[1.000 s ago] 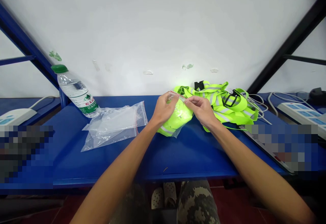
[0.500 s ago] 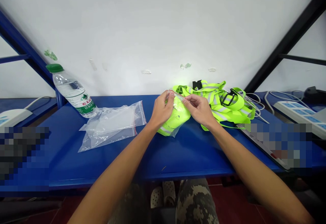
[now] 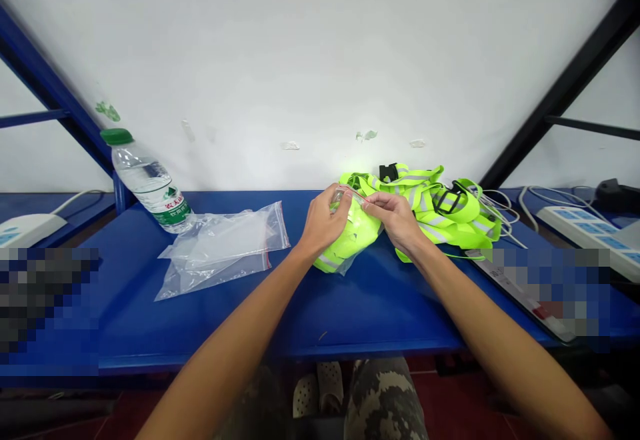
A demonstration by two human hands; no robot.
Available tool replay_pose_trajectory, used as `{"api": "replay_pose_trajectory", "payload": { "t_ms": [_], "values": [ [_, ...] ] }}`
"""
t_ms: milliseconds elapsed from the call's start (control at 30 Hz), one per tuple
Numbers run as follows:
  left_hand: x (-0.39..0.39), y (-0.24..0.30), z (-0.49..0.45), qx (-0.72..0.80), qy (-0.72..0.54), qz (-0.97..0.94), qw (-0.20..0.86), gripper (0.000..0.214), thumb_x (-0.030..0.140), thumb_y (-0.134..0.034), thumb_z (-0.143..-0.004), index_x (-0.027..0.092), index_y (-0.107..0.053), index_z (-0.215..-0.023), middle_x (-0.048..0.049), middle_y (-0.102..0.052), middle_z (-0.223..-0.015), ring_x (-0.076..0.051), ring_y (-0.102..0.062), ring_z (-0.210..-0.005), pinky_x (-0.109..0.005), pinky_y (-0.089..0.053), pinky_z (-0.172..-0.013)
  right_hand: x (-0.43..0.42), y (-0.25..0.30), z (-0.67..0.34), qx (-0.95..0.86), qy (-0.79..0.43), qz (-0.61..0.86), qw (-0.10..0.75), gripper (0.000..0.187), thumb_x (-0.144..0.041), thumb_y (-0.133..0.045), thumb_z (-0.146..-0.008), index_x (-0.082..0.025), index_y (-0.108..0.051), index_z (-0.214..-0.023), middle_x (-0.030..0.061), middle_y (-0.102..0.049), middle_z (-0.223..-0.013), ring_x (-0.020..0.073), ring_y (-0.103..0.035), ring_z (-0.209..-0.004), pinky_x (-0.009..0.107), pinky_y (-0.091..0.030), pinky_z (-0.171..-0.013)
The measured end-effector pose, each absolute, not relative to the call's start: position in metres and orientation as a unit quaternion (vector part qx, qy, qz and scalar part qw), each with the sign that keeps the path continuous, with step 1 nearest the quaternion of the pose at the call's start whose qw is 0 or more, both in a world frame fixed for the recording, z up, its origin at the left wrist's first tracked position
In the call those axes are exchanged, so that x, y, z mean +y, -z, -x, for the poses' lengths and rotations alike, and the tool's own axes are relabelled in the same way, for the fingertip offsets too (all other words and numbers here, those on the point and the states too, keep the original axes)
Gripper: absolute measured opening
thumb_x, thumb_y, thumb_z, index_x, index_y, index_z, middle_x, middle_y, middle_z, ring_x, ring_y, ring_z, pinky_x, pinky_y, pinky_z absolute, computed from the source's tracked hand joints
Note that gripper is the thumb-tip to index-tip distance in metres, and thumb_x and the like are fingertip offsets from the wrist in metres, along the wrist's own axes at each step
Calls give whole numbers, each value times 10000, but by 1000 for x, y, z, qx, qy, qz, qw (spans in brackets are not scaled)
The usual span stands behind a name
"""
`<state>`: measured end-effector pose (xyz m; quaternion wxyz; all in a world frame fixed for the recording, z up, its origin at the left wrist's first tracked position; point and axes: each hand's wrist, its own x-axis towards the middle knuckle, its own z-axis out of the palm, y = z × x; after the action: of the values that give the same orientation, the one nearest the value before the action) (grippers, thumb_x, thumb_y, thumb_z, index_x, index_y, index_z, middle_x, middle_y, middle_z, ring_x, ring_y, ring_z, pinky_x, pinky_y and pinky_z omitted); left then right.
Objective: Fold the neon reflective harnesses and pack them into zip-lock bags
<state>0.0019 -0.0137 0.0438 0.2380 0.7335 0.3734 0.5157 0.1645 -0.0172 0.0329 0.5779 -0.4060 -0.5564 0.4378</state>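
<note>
A clear zip-lock bag (image 3: 350,239) with a folded neon-yellow reflective strap or vest inside rests on the blue table. My left hand (image 3: 326,219) pinches the bag's red-lined top edge at its left end. At the right end of that same edge, my right hand (image 3: 395,217) grips with thumb and fingers. The bag's mouth runs between the two hands; whether its seal is closed I cannot tell. Right behind my right hand lies a heap of neon-yellow reflective straps (image 3: 430,193) with black buckles.
Flat zip-lock bags (image 3: 225,240) overlap on the left of the blue table (image 3: 210,333). Behind them a water bottle (image 3: 150,183) with a green cap leans. White power strips (image 3: 595,233) sit at both sides, with white cables. A white wall (image 3: 280,60) rises at the back.
My right thumb and fingers have shifted slightly along the bag's top edge. Both hands keep hold of the bag. The whole view has moved a little.
</note>
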Motion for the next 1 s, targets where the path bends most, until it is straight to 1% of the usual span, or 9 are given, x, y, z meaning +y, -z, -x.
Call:
{"api": "replay_pose_trajectory", "payload": {
  "t_ms": [133, 200, 267, 333, 467, 600, 767, 900, 1000],
  "values": [
    [-10, -41, -2, 367, -521, -732, 242, 218, 337, -513, -945, 179, -662, -930, -42, -731, -952, -179, -662, -897, -265, -484, -781, -15, -30, -165, -577, -396, 413, 583, 297, -423, -825, -629, -173, -687, -709, -5, -639, -629, 113, -538, -574, 251, -396, -550],
    [-9, -40, -3, 377, -513, -735, 232, 207, 318, -510, -943, 180, -663, -929, -46, -731, -939, -185, -665, -884, -271, -487, -769, -14, -28, -167, -587, -379, 410, 587, 270, -412, -810, -659, -177, -706, -742, 6, -668, -668, 126, -574, -611, 266, -440, -591],
    [-9, -39, -6, 397, -497, -742, 211, 201, 308, -498, -945, 186, -658, -937, -48, -729, -936, -193, -665, -873, -276, -482, -742, -12, -28, -168, -597, -371, 400, 588, 254, -389, -803, -678, -182, -729, -805, 22, -703, -734, 144, -617, -678, 292, -489, -672],
    [-11, -40, -9, 419, -476, -751, 187, 195, 299, -486, -948, 195, -651, -951, -48, -727, -932, -200, -663, -853, -281, -471, -714, -10, -27, -170, -606, -360, 392, 591, 252, -361, -803, -682, -187, -738, -851, 29, -717, -776, 151, -634, -721, 311, -510, -730],
    [-15, -41, -13, 437, -454, -758, 168, 194, 302, -473, -953, 211, -644, -974, -40, -728, -930, -202, -664, -834, -285, -468, -715, -8, -26, -171, -615, -341, 387, 596, 241, -343, -800, -681, -191, -730, -854, 25, -709, -774, 151, -628, -721, 322, -520, -735],
    [-16, -42, -13, 421, -472, -753, 184, 187, 323, -488, -950, 209, -636, -955, -38, -732, -990, -200, -666, -918, -283, -486, -762, -8, -27, -171, -616, -338, 385, 599, 247, -347, -804, -673, -193, -715, -843, 18, -691, -736, 147, -620, -693, 319, -522, -707],
    [-10, -39, -7, 415, -493, -737, 203, 161, 302, -528, -924, 199, -651, -942, -40, -738, -989, -200, -673, -945, -302, -495, -830, -9, -27, -174, -611, -350, 400, 586, 314, -410, -809, -681, -194, -696, -878, 20, -688, -739, 150, -629, -681, 304, -520, -655],
    [3, -32, 1, 437, -522, -700, 217, 181, 271, -510, -916, 181, -666, -896, -56, -738, -949, -201, -677, -924, -299, -500, -813, -7, -25, -181, -608, -387, 408, 561, 365, -476, -788, -713, -198, -660, -910, -30, -605, -622, 106, -525, -501, 271, -448, -499],
    [9, -29, 3, 445, -530, -687, 221, 163, 246, -512, -901, 178, -658, -879, -55, -733, -935, -199, -675, -917, -292, -495, -798, -5, -24, -183, -614, -407, 395, 549, 417, -492, -807, -686, -197, -636, -926, -48, -574, -608, 89, -488, -482, 252, -413, -468]
  ]
}}
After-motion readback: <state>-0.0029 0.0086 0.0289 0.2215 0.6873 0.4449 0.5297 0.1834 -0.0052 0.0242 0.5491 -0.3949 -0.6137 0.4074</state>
